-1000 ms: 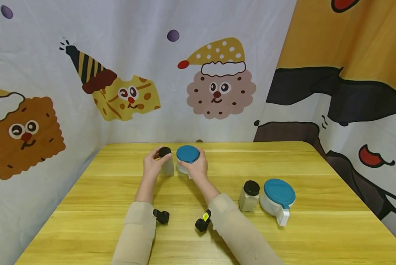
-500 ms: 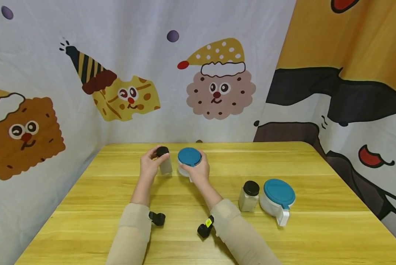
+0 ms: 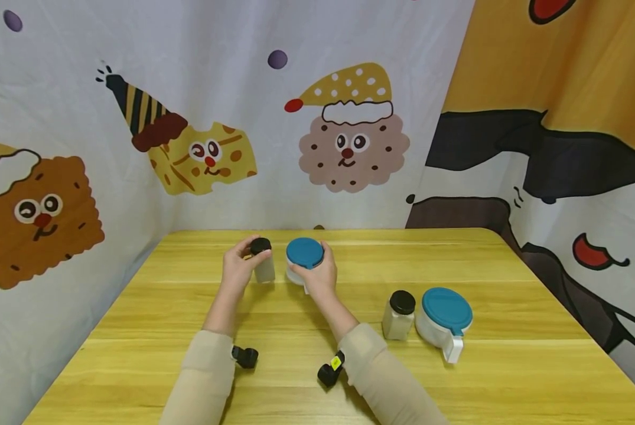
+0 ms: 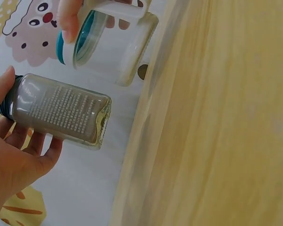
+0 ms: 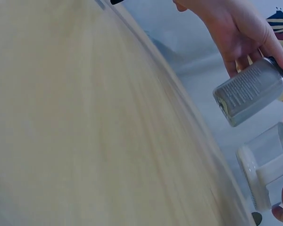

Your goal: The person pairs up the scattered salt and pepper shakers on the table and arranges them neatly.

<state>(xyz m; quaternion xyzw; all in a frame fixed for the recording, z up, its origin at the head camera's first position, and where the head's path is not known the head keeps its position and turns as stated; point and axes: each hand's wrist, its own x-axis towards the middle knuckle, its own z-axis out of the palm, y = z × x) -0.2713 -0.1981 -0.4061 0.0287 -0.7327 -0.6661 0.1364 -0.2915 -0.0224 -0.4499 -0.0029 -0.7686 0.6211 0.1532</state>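
My left hand point(image 3: 236, 268) holds a glass seasoning bottle point(image 3: 264, 270) by its black lid, thumb on the near side. Printed text covers one side of this bottle point(image 4: 61, 110) in the left wrist view, where its base appears off the table. To the right of it, my right hand point(image 3: 322, 274) grips a clear seasoning jar with a blue lid point(image 3: 305, 252) and a white handle. In the right wrist view only part of that jar point(image 5: 266, 146) shows, with fingers around it at the frame's edge. A small gap separates the two containers.
Farther right on the wooden table point(image 3: 508, 378) stand a second black-lidded bottle point(image 3: 398, 321) and a larger white pot with a blue lid point(image 3: 447, 310), side by side. Behind the table hangs a printed cloth point(image 3: 274, 177). A black camera point(image 3: 245, 357) sits at each wrist.
The bottle in my left hand has shifted slightly left. The blue-lidded jar in my right hand has come slightly right and nearer, so the gap between them is wider.
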